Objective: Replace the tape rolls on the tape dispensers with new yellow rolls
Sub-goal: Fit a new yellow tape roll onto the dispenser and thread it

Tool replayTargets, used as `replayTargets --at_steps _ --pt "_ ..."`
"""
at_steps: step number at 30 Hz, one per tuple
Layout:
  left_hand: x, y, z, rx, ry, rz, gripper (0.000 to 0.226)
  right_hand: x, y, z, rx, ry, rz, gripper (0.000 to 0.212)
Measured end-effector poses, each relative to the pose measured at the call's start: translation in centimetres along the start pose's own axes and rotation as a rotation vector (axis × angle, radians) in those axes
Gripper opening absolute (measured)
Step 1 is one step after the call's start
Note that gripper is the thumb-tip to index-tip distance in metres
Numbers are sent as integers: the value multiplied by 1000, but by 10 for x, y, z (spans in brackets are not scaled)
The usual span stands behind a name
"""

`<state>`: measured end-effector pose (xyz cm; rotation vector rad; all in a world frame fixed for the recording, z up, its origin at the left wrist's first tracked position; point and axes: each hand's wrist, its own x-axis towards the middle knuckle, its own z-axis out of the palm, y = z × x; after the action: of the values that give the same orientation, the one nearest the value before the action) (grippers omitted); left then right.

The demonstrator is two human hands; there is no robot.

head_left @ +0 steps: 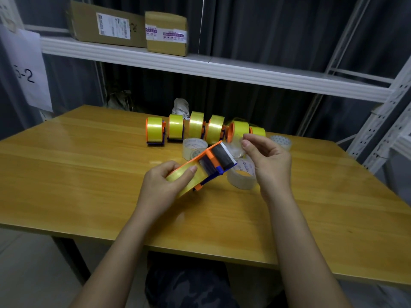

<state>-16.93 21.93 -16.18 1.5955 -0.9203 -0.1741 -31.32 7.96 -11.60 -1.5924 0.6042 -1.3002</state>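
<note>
My left hand (165,185) grips an orange tape dispenser (212,162) that carries a yellow roll (185,177), held tilted above the wooden table (89,174). My right hand (268,161) pinches a piece of clear tape (236,147) just beyond the dispenser's toothed blade. Behind them stands a row of several orange dispensers with yellow rolls (196,127). Clear tape rolls lie around: one behind the held dispenser (193,147), one under my right hand (242,177), one at the far right (281,141).
A white metal shelf (200,67) runs above the table's far side and holds two cardboard boxes (165,33). A crumpled white wad (180,106) lies behind the row of dispensers. White shelf uprights (382,130) stand at the right.
</note>
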Motion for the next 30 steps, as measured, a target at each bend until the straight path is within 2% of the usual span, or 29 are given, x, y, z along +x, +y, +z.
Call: replayTargets --at_steps 5,11,16,19,22,30 --pt "-2 1 -2 -40 -1 -21 28 1 -3 2 55 -25 -15 21" --pt "-1 -2 -4 -99 10 -42 40 4 1 2 322 -80 206 22" --pt "5 -3 -5 -201 -8 -152 34 4 1 4 328 -163 266 13" --pt "8 -6 -2 -248 -16 -186 59 5 0 7 375 -179 303 12" --pt "8 -2 -1 -274 -6 -156 16 9 -1 9 348 -141 324 13" --pt "5 -3 0 -255 18 -96 31 16 -5 13 542 -80 429 20"
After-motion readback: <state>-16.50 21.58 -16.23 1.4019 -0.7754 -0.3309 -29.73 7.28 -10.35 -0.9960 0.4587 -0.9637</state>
